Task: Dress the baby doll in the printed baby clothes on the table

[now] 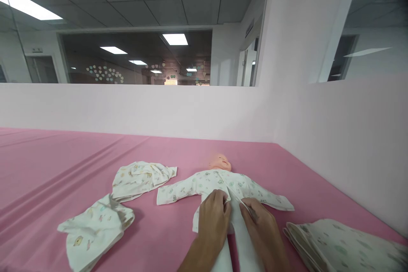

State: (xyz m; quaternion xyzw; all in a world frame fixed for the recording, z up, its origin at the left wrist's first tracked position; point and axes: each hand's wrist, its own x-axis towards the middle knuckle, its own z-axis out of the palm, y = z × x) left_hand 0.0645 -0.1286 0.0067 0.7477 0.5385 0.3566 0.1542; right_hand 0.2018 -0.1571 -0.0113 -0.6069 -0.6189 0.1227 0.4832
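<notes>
A baby doll (220, 162) lies on its back with its head toward the wall. It wears a white printed baby shirt (188, 186) with both sleeves spread out sideways, and pale trousers below. My left hand (216, 216) is closed at the shirt's front, fingers pinching the cloth near the middle. Closed on the shirt's other front edge, my right hand (259, 223) sits just to the right. The front edges part between my hands. My fingers hide the exact grip and whatever fastening is there.
Two crumpled printed baby garments (142, 178) (95, 229) lie left of the doll. At the lower right is a folded printed cloth (347, 244). A pink sheet (63, 165) covers the surface, bounded by white walls (143, 110) behind and at the right, with windows above.
</notes>
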